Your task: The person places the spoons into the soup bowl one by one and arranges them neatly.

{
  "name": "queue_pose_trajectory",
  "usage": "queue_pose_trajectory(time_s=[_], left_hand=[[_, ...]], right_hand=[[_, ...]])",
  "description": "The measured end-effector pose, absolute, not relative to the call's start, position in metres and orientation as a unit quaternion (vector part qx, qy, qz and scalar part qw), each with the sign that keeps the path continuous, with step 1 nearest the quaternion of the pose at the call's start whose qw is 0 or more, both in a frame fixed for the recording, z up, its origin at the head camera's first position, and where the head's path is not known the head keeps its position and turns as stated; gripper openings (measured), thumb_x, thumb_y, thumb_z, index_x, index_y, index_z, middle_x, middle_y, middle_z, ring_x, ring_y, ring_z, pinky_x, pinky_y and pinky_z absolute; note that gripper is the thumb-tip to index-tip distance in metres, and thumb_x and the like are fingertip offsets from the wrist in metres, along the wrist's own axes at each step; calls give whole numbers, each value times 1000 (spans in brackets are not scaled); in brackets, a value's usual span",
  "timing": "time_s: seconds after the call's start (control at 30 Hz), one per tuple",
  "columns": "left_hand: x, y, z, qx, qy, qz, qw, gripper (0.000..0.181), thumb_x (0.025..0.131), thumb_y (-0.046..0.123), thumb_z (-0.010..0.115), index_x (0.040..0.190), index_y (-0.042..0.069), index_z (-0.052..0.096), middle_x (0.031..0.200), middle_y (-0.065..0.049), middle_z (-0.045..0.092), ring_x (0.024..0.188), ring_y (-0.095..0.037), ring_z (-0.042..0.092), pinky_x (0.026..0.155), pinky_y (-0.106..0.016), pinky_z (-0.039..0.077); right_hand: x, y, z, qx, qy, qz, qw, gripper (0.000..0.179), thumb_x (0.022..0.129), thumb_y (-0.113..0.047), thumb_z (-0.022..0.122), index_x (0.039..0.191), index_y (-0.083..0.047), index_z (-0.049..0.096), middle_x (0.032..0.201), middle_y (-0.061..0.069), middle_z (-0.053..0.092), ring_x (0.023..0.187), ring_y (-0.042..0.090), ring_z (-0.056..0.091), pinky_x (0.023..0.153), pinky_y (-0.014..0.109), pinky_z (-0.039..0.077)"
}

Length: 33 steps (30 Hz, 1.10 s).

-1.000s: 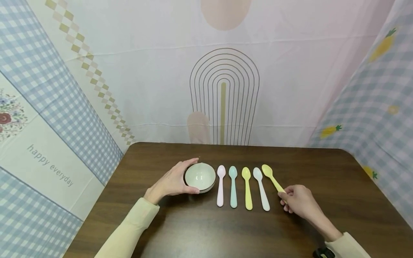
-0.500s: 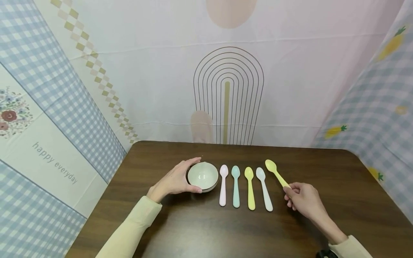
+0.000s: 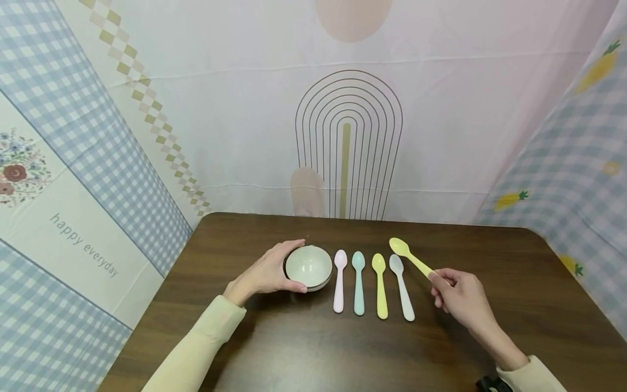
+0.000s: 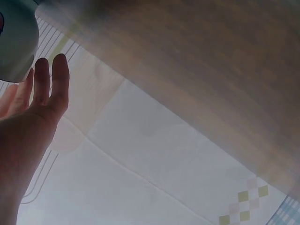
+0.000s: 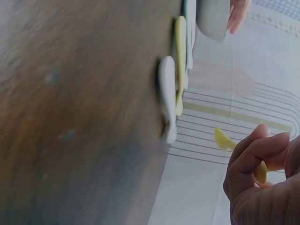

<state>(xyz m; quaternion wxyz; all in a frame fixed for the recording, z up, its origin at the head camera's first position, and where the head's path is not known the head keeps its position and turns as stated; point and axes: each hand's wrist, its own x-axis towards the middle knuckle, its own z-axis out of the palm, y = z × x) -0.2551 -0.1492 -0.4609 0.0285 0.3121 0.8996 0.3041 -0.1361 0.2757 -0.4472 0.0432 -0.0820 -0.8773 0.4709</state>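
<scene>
My left hand (image 3: 266, 272) grips a small pale bowl (image 3: 308, 267) from its left side, thumb along the near rim and fingers at the far rim. In the left wrist view, part of the bowl (image 4: 18, 42) shows beside the hand (image 4: 37, 103). My right hand (image 3: 462, 296) pinches a yellow spoon (image 3: 416, 263) by its handle, the bowl end pointing away and left. In the right wrist view this spoon (image 5: 224, 139) is raised above the table surface, partly hidden by the fingers. Its tip is close over the head of a white spoon (image 3: 401, 288).
Between the bowl and the white spoon lie a pink spoon (image 3: 339, 283), a mint-green spoon (image 3: 359, 283) and a second yellow spoon (image 3: 380, 286), side by side. All rest on a dark wooden table (image 3: 313, 348). A patterned cloth (image 3: 235, 136) hangs behind the table.
The held yellow spoon has lifted off the table, and its tip has swung left toward the white spoon. The left hand stays on the bowl; the head view has shifted slightly.
</scene>
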Motion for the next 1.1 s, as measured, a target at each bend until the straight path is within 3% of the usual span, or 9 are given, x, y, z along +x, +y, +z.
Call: queue_pose_trajectory(time_s=[0.33, 0.77, 1.1], left_hand=[[-258, -148, -461, 313, 898, 305, 40, 115, 71, 46, 100, 164, 5, 47, 166, -17, 51, 154, -38, 50, 126, -60, 44], [-261, -147, -462, 313, 899, 300, 59, 116, 73, 45, 99, 163, -3, 45, 162, -23, 55, 148, -40, 56, 123, -59, 47], [-260, -147, -461, 298, 904, 299, 72, 116, 73, 46, 99, 164, -1, 43, 164, -24, 53, 151, -42, 53, 125, -60, 45]], right_hand=[[-137, 264, -437, -70, -859, 506, 34, 33, 112, -19, 61, 123, 11, 71, 69, -3, 62, 52, 7, 57, 45, 24, 45], [-140, 253, -430, -48, -852, 521, 10, 32, 112, -20, 61, 122, 9, 70, 64, -1, 58, 50, 9, 52, 42, 25, 36], [-146, 237, -425, -33, -844, 534, -9, 30, 111, -15, 61, 123, 9, 71, 61, 2, 57, 50, 11, 51, 45, 25, 36]])
